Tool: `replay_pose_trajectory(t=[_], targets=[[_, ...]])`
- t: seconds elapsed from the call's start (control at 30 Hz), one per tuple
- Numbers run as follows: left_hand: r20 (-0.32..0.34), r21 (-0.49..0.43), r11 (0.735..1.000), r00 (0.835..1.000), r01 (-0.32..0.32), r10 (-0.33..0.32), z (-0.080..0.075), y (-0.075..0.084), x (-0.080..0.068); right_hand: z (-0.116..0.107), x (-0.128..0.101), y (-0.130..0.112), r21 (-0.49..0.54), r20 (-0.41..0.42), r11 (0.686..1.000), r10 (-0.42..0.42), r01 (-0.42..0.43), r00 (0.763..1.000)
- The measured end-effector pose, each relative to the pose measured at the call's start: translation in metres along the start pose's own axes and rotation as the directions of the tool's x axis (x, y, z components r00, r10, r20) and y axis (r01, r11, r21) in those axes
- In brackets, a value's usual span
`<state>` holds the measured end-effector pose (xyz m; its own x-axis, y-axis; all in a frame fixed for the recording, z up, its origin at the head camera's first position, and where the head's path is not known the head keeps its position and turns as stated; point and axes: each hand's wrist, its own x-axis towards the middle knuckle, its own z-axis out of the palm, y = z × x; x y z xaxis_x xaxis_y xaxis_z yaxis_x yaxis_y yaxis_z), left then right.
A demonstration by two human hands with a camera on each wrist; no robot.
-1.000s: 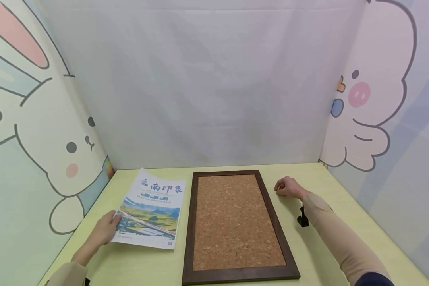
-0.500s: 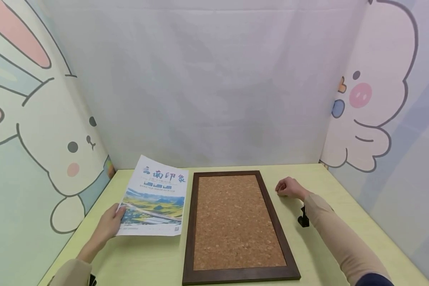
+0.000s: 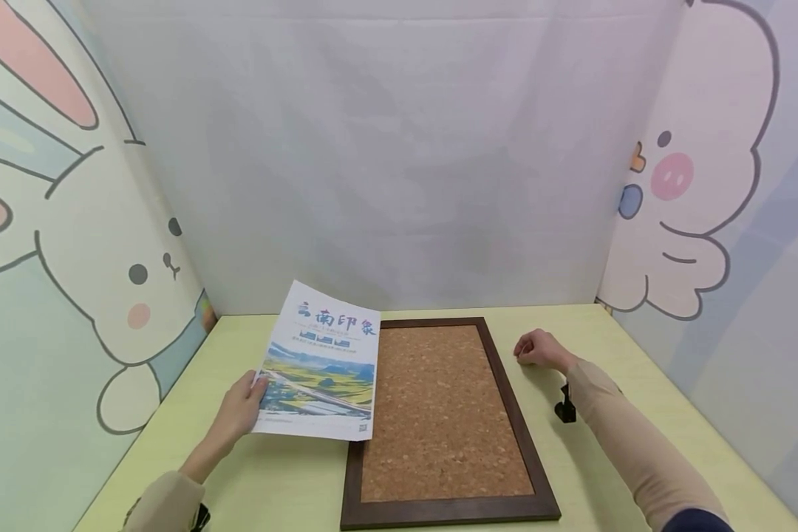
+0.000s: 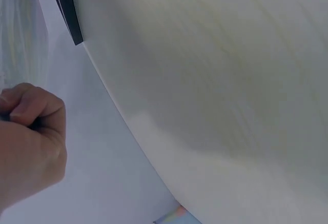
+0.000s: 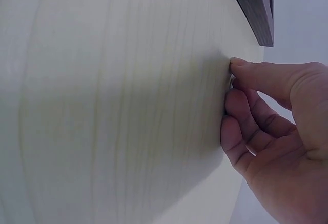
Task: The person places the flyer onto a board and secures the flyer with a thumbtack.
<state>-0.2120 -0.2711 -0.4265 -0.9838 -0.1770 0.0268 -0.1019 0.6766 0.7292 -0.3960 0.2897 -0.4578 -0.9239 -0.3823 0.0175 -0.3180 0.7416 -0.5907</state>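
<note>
A white poster (image 3: 319, 366) with large Chinese characters and a printed landscape is raised above the table. My left hand (image 3: 241, 405) pinches its lower left edge, thumb on the printed face. The poster's right part overlaps the left side of a cork board (image 3: 448, 414) in a dark brown frame, covering that frame's upper left corner. To the right of the board, my right hand (image 3: 541, 349) rests on the table with curled fingers. In the right wrist view, a tiny pale glint shows between the thumb (image 5: 256, 73) and forefinger; I cannot tell what it is.
A pale yellow wood-grain table (image 3: 612, 336) lies under everything. A pale cloth backdrop (image 3: 399, 162) hangs behind it, with cartoon-printed walls on both sides. The board lies flat at the table's middle, its near edge close to the front.
My left hand has lifted the poster and moved it rightward, from left of the cork board to partly over it. The right hand has stayed in place.
</note>
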Motion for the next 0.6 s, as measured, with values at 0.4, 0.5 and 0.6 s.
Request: replay_pose_trajectory(t=[0.4,0.5,0.6], targets=[[-0.020,-0.124,0.991,0.999,-0.046,0.044,0.046,0.038,-0.003,-0.001,-0.001,0.000,0.018,-0.005,1.000,0.004,-0.004,1.000],[-0.019,-0.145,0.988,0.998,-0.058,0.056,0.058,0.044,-0.003,-0.002,-0.002,-0.001,0.024,-0.002,1.000,0.006,-0.006,1.000],[-0.013,-0.171,0.983,0.997,-0.073,0.072,0.069,0.050,-0.004,-0.002,-0.003,-0.002,0.029,-0.002,1.000,0.005,-0.005,1.000]])
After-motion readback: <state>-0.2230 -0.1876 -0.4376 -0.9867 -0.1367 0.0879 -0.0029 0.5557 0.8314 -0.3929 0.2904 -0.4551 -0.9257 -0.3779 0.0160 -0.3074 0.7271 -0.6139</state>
